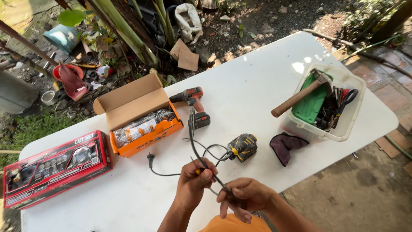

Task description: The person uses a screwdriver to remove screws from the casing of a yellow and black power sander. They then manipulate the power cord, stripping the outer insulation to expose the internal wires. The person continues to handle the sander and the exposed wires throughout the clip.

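My left hand (195,179) and my right hand (244,195) both grip a thin black power cable (192,137) above the near edge of the white table (257,73). The cable rises in a loop from my left hand. It runs on to a black and yellow charger box (243,147) lying on the table just beyond my hands. The cable's black plug (150,160) rests on the table to the left.
A red and black cordless drill (193,103) lies beside an open orange cardboard box (139,114). A red tool-set case (53,167) sits at far left. At right stands a clear plastic tub (343,124) with a hammer (298,96) and scissors. A dark cloth (285,146) lies near it.
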